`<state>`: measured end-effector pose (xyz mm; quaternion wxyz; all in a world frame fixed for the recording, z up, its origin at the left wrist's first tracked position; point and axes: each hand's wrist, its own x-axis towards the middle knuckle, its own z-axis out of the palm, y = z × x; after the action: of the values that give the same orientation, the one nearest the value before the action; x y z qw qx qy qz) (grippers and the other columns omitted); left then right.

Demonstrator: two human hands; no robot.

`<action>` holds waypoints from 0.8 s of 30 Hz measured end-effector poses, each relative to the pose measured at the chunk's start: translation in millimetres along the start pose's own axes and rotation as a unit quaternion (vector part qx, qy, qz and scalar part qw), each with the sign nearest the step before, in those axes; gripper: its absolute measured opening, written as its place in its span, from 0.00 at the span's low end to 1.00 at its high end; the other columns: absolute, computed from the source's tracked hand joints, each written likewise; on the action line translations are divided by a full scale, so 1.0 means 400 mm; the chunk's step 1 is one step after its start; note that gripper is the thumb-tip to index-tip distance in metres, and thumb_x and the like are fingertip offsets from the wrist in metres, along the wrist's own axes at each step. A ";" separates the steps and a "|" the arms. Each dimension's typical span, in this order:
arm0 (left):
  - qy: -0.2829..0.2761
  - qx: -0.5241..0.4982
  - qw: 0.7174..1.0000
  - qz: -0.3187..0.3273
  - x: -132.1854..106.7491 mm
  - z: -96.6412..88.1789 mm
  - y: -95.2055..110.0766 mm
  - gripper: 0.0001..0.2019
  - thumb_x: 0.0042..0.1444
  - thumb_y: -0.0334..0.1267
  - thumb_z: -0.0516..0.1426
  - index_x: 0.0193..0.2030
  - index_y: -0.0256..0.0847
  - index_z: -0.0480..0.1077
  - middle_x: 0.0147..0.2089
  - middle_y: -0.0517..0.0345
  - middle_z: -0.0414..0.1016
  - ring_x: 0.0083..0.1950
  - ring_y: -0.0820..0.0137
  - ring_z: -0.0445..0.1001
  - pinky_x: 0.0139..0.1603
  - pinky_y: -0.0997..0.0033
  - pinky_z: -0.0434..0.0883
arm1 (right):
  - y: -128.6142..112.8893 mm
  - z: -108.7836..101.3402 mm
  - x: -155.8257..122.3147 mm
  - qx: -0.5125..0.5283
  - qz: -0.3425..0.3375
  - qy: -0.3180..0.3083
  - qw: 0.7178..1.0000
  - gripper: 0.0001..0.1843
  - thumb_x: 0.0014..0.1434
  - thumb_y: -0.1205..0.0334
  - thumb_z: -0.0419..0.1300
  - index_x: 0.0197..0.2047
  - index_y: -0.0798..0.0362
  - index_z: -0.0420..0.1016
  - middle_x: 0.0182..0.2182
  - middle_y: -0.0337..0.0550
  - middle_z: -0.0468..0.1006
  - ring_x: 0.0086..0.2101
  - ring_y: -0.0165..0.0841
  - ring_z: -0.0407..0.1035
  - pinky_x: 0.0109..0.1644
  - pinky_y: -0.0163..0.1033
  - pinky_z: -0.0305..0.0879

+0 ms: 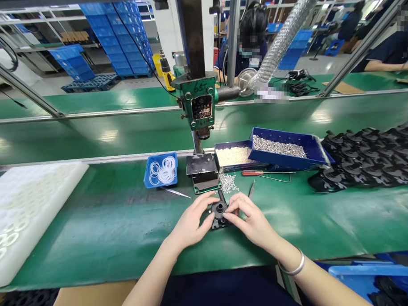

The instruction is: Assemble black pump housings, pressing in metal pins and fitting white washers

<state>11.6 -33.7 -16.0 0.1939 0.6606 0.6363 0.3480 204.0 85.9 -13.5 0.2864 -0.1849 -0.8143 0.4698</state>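
Observation:
A small black plastic part (219, 212) rests on the green bench mat (114, 221) just in front of a green hand press (199, 103). My left hand (192, 222) curls around its left side, fingers closed on it. My right hand (250, 219), with a silver bangle on the wrist, pinches the part's right side with thumb and fingertips. Both hands hold the same part. Small silver pieces (228, 183) lie scattered just behind it.
A small blue tray of white rings (161, 170) sits left of the press. Blue trays of white pieces (231, 155) and metal screws (281, 147) stand to the right, beside a pile of black parts (367, 156). White foam sheet (17, 213) at left. Other people work beyond the belt.

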 end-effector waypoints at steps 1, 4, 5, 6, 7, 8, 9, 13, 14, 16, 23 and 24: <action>-0.004 -0.027 1.000 -0.006 -0.008 0.012 -0.003 0.22 0.64 0.35 0.57 0.64 0.46 0.63 0.71 0.47 0.60 0.71 0.60 0.61 0.70 0.54 0.65 | 0.005 0.009 -0.004 -0.015 -0.010 -0.006 1.000 0.05 0.66 0.59 0.60 0.37 0.50 0.72 0.39 0.45 0.69 0.44 0.37 0.68 0.49 0.45 0.68; 0.006 -0.080 0.997 -0.022 -0.025 0.053 -0.018 0.29 0.57 0.36 0.64 0.64 0.47 0.62 0.70 0.46 0.60 0.71 0.59 0.60 0.70 0.54 0.64 | 0.015 0.029 -0.017 -0.063 -0.043 -0.006 0.997 0.02 0.66 0.62 0.59 0.39 0.50 0.71 0.41 0.46 0.69 0.45 0.38 0.67 0.51 0.47 0.68; 0.013 -0.092 0.995 -0.028 -0.028 0.065 -0.024 0.30 0.56 0.35 0.65 0.64 0.47 0.62 0.69 0.47 0.61 0.70 0.59 0.62 0.69 0.54 0.65 | 0.017 0.033 -0.020 -0.083 -0.053 -0.004 0.995 0.02 0.66 0.63 0.59 0.39 0.50 0.70 0.41 0.46 0.69 0.46 0.38 0.66 0.51 0.48 0.68; 0.019 -0.101 0.994 -0.034 -0.030 0.075 -0.029 0.30 0.55 0.34 0.65 0.64 0.47 0.62 0.68 0.47 0.63 0.69 0.59 0.63 0.68 0.54 0.66 | 0.019 0.035 -0.023 -0.104 -0.066 -0.002 0.992 0.01 0.66 0.64 0.58 0.40 0.50 0.70 0.42 0.47 0.69 0.46 0.38 0.66 0.51 0.48 0.68; 0.024 -0.110 0.993 -0.039 -0.031 0.083 -0.034 0.30 0.54 0.33 0.65 0.63 0.47 0.63 0.67 0.47 0.64 0.68 0.59 0.64 0.67 0.54 0.67 | 0.021 0.035 -0.027 -0.129 -0.082 -0.002 0.988 0.02 0.66 0.66 0.58 0.40 0.50 0.70 0.43 0.47 0.69 0.46 0.38 0.66 0.50 0.48 0.68; 0.026 -0.117 0.992 -0.041 -0.031 0.089 -0.038 0.30 0.54 0.32 0.66 0.63 0.47 0.63 0.66 0.47 0.64 0.68 0.59 0.65 0.67 0.54 0.68 | 0.022 0.034 -0.031 -0.157 -0.102 -0.004 0.982 0.02 0.66 0.67 0.58 0.40 0.50 0.70 0.43 0.48 0.70 0.46 0.38 0.66 0.50 0.48 0.68; 0.027 -0.123 0.991 -0.040 -0.031 0.093 -0.042 0.30 0.53 0.32 0.66 0.63 0.47 0.64 0.66 0.47 0.65 0.67 0.59 0.65 0.67 0.54 0.68 | 0.025 0.031 -0.035 -0.188 -0.126 -0.008 0.974 0.03 0.66 0.68 0.58 0.40 0.50 0.70 0.45 0.49 0.70 0.46 0.39 0.66 0.49 0.49 0.67; 0.026 -0.132 0.990 -0.033 -0.031 0.095 -0.050 0.30 0.53 0.32 0.66 0.62 0.47 0.64 0.64 0.47 0.68 0.67 0.58 0.66 0.68 0.53 0.67 | 0.041 0.010 -0.057 -0.301 -0.235 -0.029 0.924 0.11 0.63 0.71 0.59 0.47 0.48 0.73 0.48 0.49 0.74 0.47 0.41 0.67 0.49 0.52 0.66; 0.025 -0.132 0.990 -0.031 -0.031 0.095 -0.052 0.30 0.53 0.33 0.66 0.62 0.46 0.64 0.64 0.47 0.68 0.67 0.58 0.66 0.68 0.53 0.66 | 0.045 0.004 -0.062 -0.317 -0.250 -0.038 0.914 0.13 0.63 0.71 0.59 0.49 0.48 0.73 0.48 0.49 0.75 0.48 0.41 0.67 0.50 0.52 0.66; 0.024 -0.130 0.991 -0.026 -0.033 0.094 -0.053 0.31 0.53 0.34 0.66 0.62 0.46 0.63 0.64 0.47 0.67 0.67 0.58 0.66 0.68 0.53 0.66 | 0.049 -0.006 -0.069 -0.338 -0.262 -0.058 0.902 0.15 0.63 0.72 0.58 0.52 0.48 0.73 0.49 0.50 0.76 0.50 0.42 0.67 0.52 0.54 0.66; 0.025 -0.111 0.993 -0.014 -0.037 0.098 -0.054 0.33 0.53 0.35 0.67 0.64 0.47 0.61 0.64 0.48 0.66 0.67 0.59 0.65 0.68 0.54 0.66 | 0.027 -0.018 -0.068 -0.363 -0.247 -0.094 0.894 0.15 0.64 0.71 0.56 0.53 0.52 0.73 0.52 0.55 0.74 0.52 0.44 0.66 0.54 0.56 0.68; 0.031 -0.108 0.994 -0.013 -0.037 0.102 -0.052 0.32 0.53 0.35 0.67 0.64 0.47 0.61 0.64 0.48 0.67 0.67 0.59 0.65 0.68 0.54 0.66 | 0.024 -0.019 -0.070 -0.360 -0.240 -0.086 0.897 0.17 0.64 0.71 0.56 0.54 0.51 0.73 0.53 0.55 0.73 0.52 0.44 0.67 0.53 0.56 0.68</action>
<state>26.5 -38.2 -61.6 0.2486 0.6160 0.6098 0.4324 230.6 79.6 -26.9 0.2331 -0.0328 -0.9690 0.0754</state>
